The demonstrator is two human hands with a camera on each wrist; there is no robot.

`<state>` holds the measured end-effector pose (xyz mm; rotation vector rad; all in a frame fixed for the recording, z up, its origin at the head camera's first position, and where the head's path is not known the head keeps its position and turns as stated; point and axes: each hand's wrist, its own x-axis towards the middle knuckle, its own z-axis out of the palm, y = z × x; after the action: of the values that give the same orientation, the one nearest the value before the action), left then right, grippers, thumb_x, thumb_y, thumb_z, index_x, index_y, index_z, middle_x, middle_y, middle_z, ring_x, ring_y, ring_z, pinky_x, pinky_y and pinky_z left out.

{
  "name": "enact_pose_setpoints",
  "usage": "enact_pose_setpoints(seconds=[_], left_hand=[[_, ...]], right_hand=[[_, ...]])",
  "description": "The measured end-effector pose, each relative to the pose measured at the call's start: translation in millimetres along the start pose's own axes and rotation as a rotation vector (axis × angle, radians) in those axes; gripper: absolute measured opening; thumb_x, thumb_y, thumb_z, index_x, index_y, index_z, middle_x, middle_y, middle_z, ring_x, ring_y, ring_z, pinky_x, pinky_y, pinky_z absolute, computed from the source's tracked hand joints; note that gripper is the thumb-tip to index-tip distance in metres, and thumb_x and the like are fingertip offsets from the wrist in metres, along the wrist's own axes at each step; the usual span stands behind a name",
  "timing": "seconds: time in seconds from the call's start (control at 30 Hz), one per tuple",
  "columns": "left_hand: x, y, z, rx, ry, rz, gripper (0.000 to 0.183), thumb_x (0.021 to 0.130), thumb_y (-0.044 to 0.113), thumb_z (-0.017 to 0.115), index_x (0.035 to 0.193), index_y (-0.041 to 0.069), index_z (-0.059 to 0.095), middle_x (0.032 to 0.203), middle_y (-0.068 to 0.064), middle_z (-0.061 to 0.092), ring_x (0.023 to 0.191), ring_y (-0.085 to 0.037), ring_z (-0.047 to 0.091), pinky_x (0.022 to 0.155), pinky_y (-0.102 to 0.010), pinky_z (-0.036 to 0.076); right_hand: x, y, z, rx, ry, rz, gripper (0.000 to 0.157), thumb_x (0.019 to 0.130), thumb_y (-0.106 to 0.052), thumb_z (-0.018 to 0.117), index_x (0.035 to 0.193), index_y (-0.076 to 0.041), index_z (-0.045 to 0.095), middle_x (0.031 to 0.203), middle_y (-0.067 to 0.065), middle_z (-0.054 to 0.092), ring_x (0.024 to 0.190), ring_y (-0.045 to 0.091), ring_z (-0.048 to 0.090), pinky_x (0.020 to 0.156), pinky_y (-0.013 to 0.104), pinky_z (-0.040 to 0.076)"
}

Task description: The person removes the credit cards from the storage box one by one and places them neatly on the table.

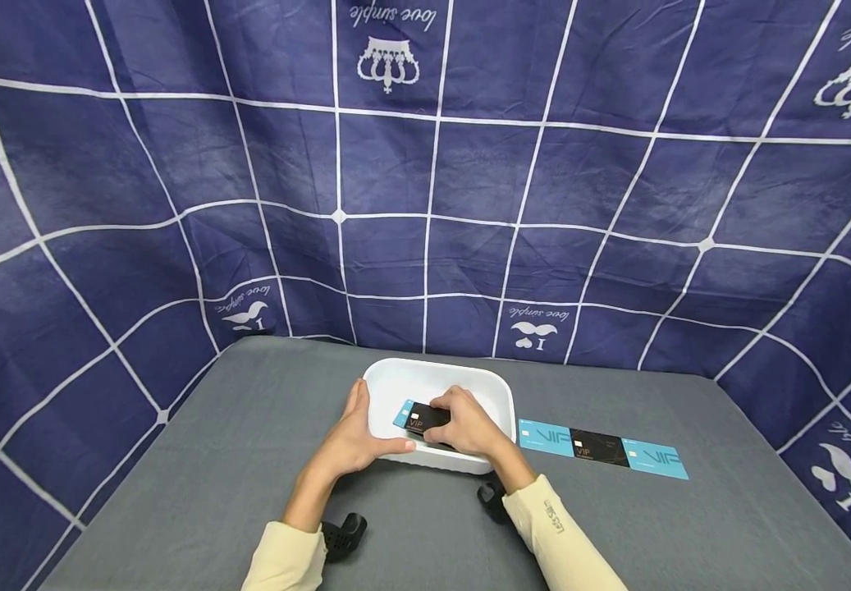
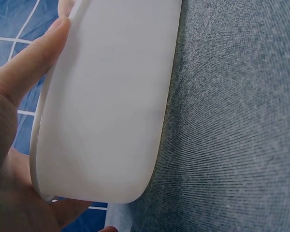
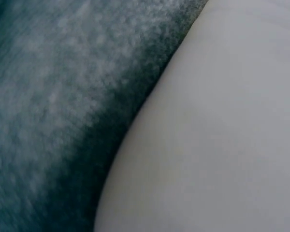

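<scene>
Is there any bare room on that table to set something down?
Yes. Left on the table, between the curtain and left hand; also right, between the card row and right sleeve. Crowded: the box, where the left hand grips the side and the right hand holds a black card.

A black VIP card point(image 1: 416, 422) overlaps a blue card point(image 1: 401, 414) inside a white tray point(image 1: 432, 379).

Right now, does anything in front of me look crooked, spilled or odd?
I see nothing spilled or damaged. The one odd thing is the blue backdrop: its crowns and lettering appear upside down, so it seems hung inverted. The three cards beside the white container lie in a straight row.
</scene>
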<state>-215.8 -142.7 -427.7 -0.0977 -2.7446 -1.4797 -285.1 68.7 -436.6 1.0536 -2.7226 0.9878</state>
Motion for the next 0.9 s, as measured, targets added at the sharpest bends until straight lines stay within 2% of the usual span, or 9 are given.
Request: enact_pose_setpoints(seconds=[0.47, 0.9], left_hand=[[1.7, -4.1, 0.8, 0.004, 0.006, 0.009, 0.137, 0.065, 0.040, 0.092, 0.154, -0.008, -0.002, 0.161, -0.026, -0.003, 0.146, -0.041, 0.009, 0.114, -0.052, 0.020], [2.5, -4.3, 0.8, -0.011, 0.009, 0.016, 0.138, 0.065, 0.039, 0.092, 0.153, -0.009, -0.002, 0.161, -0.027, -0.001, 0.146, -0.040, 0.008, 0.115, -0.051, 0.020]], right_hand=[[-2.5, -4.5, -0.3, 0.058, 0.045, -0.010, 0.043, 0.070, -0.016, 0.082, 0.108, 0.003, 0.072, 0.092, 0.006, 0.061, 0.084, 0.017, 0.054, 0.073, 0.031, 0.045], [-3.2, -7.1, -4.5, 0.079, 0.032, -0.051, 0.037, 0.072, -0.014, 0.081, 0.105, 0.000, 0.073, 0.091, 0.004, 0.060, 0.083, 0.016, 0.053, 0.073, 0.031, 0.045]])
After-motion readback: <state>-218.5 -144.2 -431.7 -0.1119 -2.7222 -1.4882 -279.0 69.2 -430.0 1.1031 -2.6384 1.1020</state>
